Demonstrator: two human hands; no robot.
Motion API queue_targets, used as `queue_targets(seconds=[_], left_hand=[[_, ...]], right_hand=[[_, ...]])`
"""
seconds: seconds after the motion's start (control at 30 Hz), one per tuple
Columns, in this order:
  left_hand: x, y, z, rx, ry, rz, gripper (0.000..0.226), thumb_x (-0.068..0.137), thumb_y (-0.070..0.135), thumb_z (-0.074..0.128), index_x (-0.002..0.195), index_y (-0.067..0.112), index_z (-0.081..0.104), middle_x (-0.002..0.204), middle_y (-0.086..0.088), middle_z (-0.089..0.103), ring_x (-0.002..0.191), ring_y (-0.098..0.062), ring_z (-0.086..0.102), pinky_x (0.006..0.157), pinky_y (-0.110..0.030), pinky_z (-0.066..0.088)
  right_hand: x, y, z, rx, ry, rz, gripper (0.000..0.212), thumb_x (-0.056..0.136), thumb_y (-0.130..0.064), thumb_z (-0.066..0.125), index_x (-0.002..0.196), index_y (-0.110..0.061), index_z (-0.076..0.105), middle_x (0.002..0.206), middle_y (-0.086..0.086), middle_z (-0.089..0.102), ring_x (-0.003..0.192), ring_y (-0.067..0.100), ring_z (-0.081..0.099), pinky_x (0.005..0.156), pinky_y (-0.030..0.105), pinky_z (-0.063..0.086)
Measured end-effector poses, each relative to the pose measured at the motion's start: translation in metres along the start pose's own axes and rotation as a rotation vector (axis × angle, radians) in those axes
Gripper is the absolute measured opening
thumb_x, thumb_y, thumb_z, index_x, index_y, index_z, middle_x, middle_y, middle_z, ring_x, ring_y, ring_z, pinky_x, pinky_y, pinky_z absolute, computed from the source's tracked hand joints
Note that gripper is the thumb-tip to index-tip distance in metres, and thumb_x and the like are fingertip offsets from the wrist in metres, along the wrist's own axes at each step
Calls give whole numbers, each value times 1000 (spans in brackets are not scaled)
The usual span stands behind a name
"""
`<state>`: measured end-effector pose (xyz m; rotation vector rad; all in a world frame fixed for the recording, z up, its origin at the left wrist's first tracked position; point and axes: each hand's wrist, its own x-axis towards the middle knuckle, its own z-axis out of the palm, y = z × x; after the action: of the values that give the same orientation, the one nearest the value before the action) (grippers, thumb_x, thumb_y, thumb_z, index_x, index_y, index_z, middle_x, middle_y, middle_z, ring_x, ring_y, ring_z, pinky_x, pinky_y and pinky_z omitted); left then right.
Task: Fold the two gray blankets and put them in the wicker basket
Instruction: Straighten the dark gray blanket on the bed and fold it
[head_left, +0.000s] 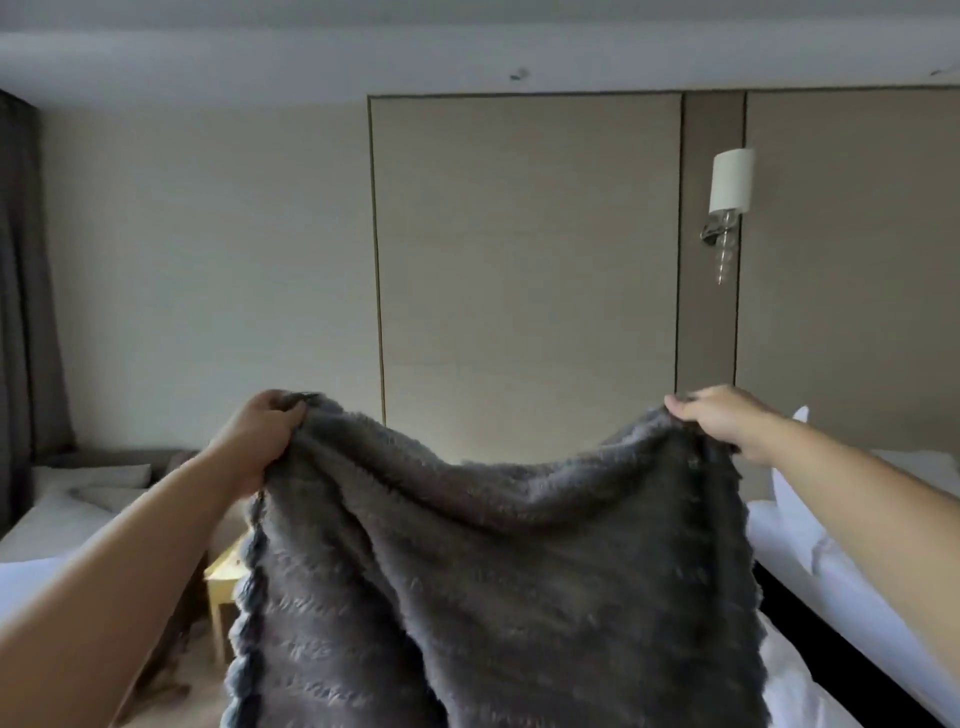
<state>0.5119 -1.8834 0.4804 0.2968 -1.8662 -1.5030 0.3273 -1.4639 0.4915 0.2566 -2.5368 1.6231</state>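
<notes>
A fuzzy gray blanket (488, 571) hangs in front of me, held up by its top edge and sagging in the middle. My left hand (260, 436) grips its upper left corner. My right hand (722, 415) pinches the upper right corner. The blanket's lower part runs out of the bottom of the view. Neither the second gray blanket nor the wicker basket is in sight.
A white bed with pillows (831, 561) lies at the right. A small yellow wooden table (223, 582) stands left of the blanket. Another bed with folded beige linen (104, 483) is at the far left by a dark curtain. A wall lamp (730, 192) hangs above.
</notes>
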Motion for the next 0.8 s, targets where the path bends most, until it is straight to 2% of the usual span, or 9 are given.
queue_targets(seconds=[0.17,0.23,0.3,0.37,0.43,0.5,0.6,0.7,0.8], left_hand=[[5,21,-2,-96,115,51,13,97,12,50,95,11,63,88,-16,63,72,-27,61,67,-36,54],[7,21,2,-180,280,83,12,95,14,52,102,16,61,90,-11,62,74,-24,60,70,-35,53],[9,16,6,-176,312,37,14,94,13,53,104,17,60,87,-9,63,75,-22,60,67,-32,51],[5,14,13,-77,-58,-260,14,94,12,51,100,7,63,79,-13,68,67,-23,67,63,-31,56],[-4,17,20,67,-398,-521,23,97,15,48,94,0,65,78,-18,72,63,-25,70,64,-35,58],[3,18,29,-31,-239,-388,17,97,9,49,106,6,63,78,-16,70,62,-24,67,58,-31,58],[12,9,42,-394,145,-11,31,99,3,43,125,15,55,105,-16,62,82,-24,61,72,-34,54],[9,-20,43,-570,139,89,36,101,3,35,124,19,59,103,-9,68,86,-24,66,69,-31,57],[-4,-69,35,-516,128,-52,36,100,5,39,125,24,59,102,-7,69,86,-23,67,67,-33,59]], right_hand=[[4,-34,-14,250,403,-70,49,88,-47,63,118,-8,64,124,12,62,114,28,56,87,31,41],[-1,-41,-19,716,441,-1,34,84,-44,68,100,-14,67,102,7,66,90,25,63,74,33,50],[-3,-44,-19,916,407,75,23,89,-34,65,89,-11,65,82,5,63,67,22,60,54,31,49],[-2,-40,-12,638,222,213,27,96,-21,52,85,1,63,73,12,63,61,24,60,47,29,46],[-4,-34,1,367,-132,361,36,100,-12,39,75,5,59,63,17,63,58,27,61,51,31,50],[-6,-35,7,333,-248,370,33,100,-9,39,76,0,59,61,15,62,56,26,60,60,36,50],[13,-30,3,686,94,71,12,98,-14,50,99,-15,63,81,10,62,67,25,59,61,32,53],[13,-7,-5,960,190,-96,27,99,-18,49,123,-25,59,83,-1,71,68,18,68,62,31,58],[11,47,11,839,105,1,28,99,-16,47,124,-23,58,90,6,68,70,23,67,61,36,56]])
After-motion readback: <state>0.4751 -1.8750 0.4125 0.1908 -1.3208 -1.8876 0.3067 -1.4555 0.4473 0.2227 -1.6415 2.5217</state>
